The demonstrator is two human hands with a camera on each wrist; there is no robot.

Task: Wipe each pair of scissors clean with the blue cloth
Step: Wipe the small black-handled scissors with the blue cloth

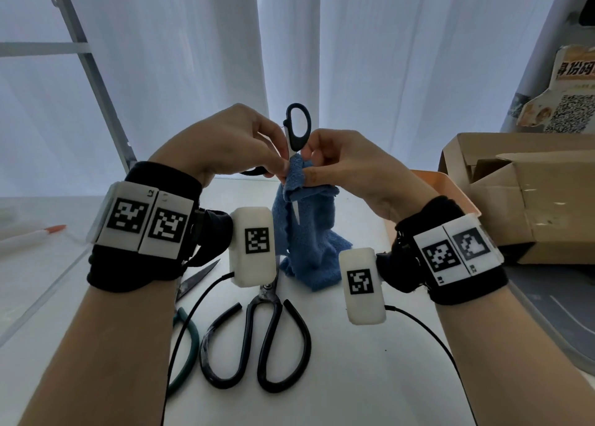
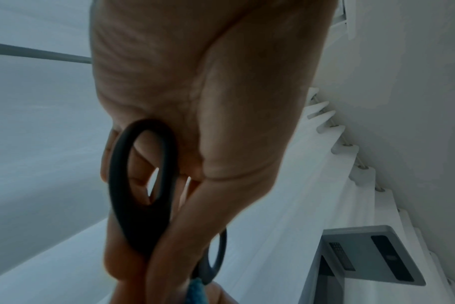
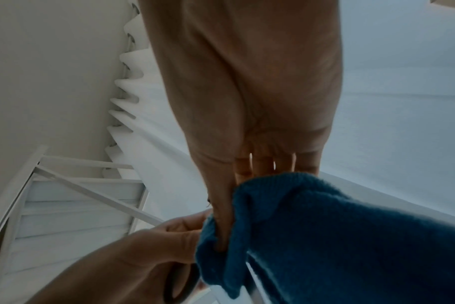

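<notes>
My left hand (image 1: 257, 148) holds black-handled scissors (image 1: 297, 129) upright above the table, spread wide, one handle loop up and the other low by my palm. In the left wrist view the scissors (image 2: 143, 185) lie against my curled fingers (image 2: 195, 216). My right hand (image 1: 328, 164) pinches the blue cloth (image 1: 309, 232) around one blade, whose white tip pokes out below. The blue cloth (image 3: 325, 236) hangs from my right fingers (image 3: 221, 216), draping down to the table. A second pair, all-black scissors (image 1: 267, 335), lies flat on the table below my wrists.
A green-handled pair of scissors (image 1: 188, 329) lies left of the black pair, partly under my left wrist. An open cardboard box (image 1: 521, 193) stands at the right, beside an orange tray (image 1: 444, 184). White curtains hang behind the white table (image 1: 370, 377). A pen (image 1: 38, 235) lies at far left.
</notes>
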